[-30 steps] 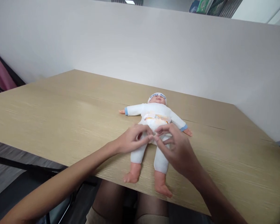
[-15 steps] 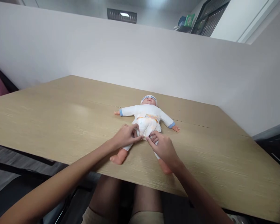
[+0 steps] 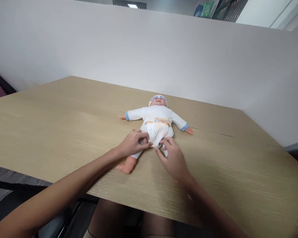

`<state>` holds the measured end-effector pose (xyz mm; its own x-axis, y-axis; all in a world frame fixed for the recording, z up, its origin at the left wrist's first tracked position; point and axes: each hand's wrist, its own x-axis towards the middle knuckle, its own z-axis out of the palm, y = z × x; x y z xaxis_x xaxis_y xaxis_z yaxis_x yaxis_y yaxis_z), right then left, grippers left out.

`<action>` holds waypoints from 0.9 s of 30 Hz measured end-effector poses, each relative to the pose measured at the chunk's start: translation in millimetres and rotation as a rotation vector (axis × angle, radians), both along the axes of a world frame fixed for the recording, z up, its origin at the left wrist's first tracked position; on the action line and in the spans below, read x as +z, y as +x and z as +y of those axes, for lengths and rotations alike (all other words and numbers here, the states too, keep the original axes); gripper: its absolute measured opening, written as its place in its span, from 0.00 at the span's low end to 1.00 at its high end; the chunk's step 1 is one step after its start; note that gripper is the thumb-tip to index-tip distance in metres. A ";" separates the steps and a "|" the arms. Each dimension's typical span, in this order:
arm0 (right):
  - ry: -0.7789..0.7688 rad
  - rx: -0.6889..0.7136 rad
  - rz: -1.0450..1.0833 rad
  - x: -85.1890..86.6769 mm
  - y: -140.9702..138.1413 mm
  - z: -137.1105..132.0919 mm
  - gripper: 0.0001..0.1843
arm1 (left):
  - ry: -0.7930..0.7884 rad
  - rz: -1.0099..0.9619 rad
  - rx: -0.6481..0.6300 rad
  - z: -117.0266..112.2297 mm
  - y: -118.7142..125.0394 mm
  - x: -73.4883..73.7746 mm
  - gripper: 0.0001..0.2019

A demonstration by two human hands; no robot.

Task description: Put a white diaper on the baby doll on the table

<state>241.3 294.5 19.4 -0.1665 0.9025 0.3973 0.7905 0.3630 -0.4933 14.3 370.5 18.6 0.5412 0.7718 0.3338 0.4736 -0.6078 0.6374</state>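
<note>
A baby doll [image 3: 158, 112] in a white outfit with blue cuffs and a lettered white cap lies on its back, arms spread and feet toward me. Around its hips is a white diaper [image 3: 159, 131] with an orange printed band at the waist. My left hand [image 3: 136, 142] pinches the diaper's edge by the leg on the left, thumb and fingers closed. On the other side, my right hand [image 3: 171, 155] has its curled fingertips at the diaper's edge between the legs. That hand and wrist hide the doll's leg on the right.
The doll lies on a wide wooden table [image 3: 89, 109] with thin seams across its top. Behind it rises a pale partition wall [image 3: 144, 53]. A green package [image 3: 207, 10] shows beyond the wall. My legs are under the table's front edge.
The view has tipped slightly downward. My right thumb has moved a little away from the middle of the diaper, and the right forearm now covers the doll's foot. My left hand stays at the diaper.
</note>
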 end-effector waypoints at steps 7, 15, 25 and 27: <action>0.008 0.044 0.041 -1.5 1.7 -3.1 0.05 | 0.133 -0.059 -0.032 -4.7 -2.5 0.9 0.09; -0.060 -0.019 0.129 1.5 1.7 -0.5 0.09 | 0.073 -0.061 -0.060 -4.6 -0.6 2.9 0.09; -0.074 -0.196 0.356 5.5 5.7 5.5 0.21 | -0.207 -0.353 -0.007 2.5 0.1 -12.9 0.21; -0.064 -0.253 0.276 6.0 9.5 5.7 0.22 | -0.291 -0.417 0.016 3.5 1.8 -15.6 0.25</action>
<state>250.8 300.2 25.4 0.1698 0.9259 0.3374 0.6854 0.1350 -0.7155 16.1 374.0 3.0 0.3954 0.8720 0.2886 0.1506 -0.3715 0.9161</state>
